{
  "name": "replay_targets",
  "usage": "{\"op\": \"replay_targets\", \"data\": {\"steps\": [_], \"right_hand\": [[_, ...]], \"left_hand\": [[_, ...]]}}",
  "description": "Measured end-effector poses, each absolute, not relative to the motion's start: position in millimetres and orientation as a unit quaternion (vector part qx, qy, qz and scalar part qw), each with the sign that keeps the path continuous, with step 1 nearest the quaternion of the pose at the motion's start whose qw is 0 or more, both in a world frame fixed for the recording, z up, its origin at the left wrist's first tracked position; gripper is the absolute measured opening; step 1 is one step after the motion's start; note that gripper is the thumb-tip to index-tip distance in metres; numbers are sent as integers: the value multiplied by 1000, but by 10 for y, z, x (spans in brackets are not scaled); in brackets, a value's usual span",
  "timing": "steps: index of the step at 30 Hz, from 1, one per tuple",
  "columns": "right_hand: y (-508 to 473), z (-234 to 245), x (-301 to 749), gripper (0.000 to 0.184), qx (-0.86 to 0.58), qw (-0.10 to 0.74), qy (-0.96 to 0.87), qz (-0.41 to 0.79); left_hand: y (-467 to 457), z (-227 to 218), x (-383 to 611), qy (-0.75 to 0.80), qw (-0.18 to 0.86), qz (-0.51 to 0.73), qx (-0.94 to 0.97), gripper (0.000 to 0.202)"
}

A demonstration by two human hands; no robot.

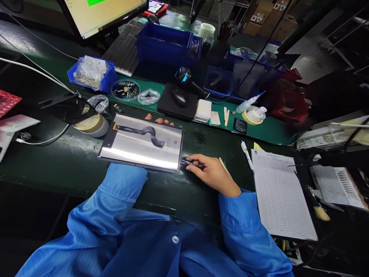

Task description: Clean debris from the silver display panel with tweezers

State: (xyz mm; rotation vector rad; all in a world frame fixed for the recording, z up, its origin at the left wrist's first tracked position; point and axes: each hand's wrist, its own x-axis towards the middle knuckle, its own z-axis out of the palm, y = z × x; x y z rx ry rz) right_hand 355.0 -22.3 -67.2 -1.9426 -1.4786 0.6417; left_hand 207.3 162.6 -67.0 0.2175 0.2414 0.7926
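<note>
A tablet display panel point(138, 148) lies across my left hand point(160, 121), its silvery back facing up. That hand is mostly hidden beneath it; only fingertips show past the far edge. A dark ribbon cable point(151, 134) curves over the panel's back from an orange connector at the left. Beside the panel's near right corner, my right hand point(211, 171) pinches metal tweezers point(190, 163). Their tips are close to the panel's edge; whether they touch it I cannot tell.
A printed form point(282, 192) and a white pen point(247, 156) lie on the right. Along the back are a barcode scanner point(186, 79), a black mouse point(179, 96), a keyboard point(125, 50) and blue bins point(164, 42). A tape-topped round container point(95, 125) stands left.
</note>
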Motion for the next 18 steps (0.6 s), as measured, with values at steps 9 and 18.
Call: {"op": "replay_targets", "data": {"steps": [9, 18], "right_hand": [[-221, -674, 3565, 19, -714, 298, -591, 227], [-222, -665, 3572, 20, -703, 294, -610, 218]], "left_hand": [[1594, -605, 2074, 90, 916, 373, 119, 28], [1623, -614, 2073, 90, 921, 357, 128, 36]]}}
